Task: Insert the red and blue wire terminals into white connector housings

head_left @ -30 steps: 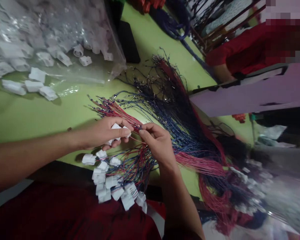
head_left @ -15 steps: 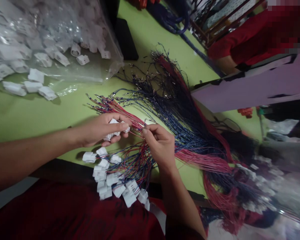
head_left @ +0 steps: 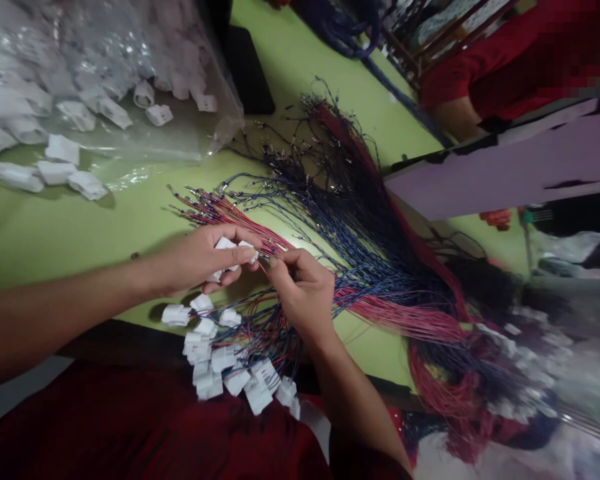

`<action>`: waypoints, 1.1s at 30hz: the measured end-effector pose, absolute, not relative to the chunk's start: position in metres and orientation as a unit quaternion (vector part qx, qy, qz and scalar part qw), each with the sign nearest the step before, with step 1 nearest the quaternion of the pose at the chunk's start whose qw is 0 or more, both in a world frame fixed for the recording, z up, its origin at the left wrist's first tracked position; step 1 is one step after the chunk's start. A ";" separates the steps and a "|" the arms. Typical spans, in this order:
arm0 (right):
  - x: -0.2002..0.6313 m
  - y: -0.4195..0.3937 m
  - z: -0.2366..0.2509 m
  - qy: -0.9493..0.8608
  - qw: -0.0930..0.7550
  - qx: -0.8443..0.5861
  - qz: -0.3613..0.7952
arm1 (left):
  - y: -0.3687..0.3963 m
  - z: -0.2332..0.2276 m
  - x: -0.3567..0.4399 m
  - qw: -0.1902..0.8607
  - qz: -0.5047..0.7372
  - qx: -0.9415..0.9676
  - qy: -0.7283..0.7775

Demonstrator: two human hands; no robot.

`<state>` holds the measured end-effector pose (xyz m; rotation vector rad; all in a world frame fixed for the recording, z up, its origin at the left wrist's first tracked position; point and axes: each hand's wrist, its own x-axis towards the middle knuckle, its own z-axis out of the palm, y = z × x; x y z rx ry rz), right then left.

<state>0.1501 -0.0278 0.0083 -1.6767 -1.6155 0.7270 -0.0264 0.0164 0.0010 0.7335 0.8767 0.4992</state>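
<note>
White plastic connectors (head_left: 229, 254) sit clutched in our left hand (head_left: 200, 259) at mid-frame, while our right hand (head_left: 300, 290), pinching a wire tip (head_left: 266, 255), has closed back in against them.

- Right hand (head_left: 300, 287) shifted leftward, fingertips now just beside the white connector (head_left: 227, 250) pinched in the left hand (head_left: 207, 260); gap seen half a second ago closed.
- Wire end (head_left: 275, 249) brought up to the connector's face.
- Left hand lifted slightly toward the red and blue wires (head_left: 370, 267) on the table.
</note>
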 end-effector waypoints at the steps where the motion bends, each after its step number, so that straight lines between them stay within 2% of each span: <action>1: 0.149 -0.028 0.008 -0.624 0.341 -0.644 0.282 | 0.016 0.002 -0.026 0.807 0.231 0.348 0.418; 10: 0.146 -0.030 0.009 -0.631 0.337 -0.638 0.284 | 0.015 0.000 -0.026 0.753 0.200 0.436 0.450; 24: 0.145 -0.024 0.011 -0.571 0.343 -0.635 0.391 | 0.017 0.000 -0.026 0.772 0.181 0.435 0.427; 29: 0.150 -0.021 0.015 -0.565 0.364 -0.652 0.351 | 0.016 0.004 -0.025 0.772 0.141 0.441 0.435; 33: 0.160 -0.024 0.021 -0.618 0.335 -0.621 0.347 | 0.016 0.000 -0.029 0.806 0.191 0.385 0.407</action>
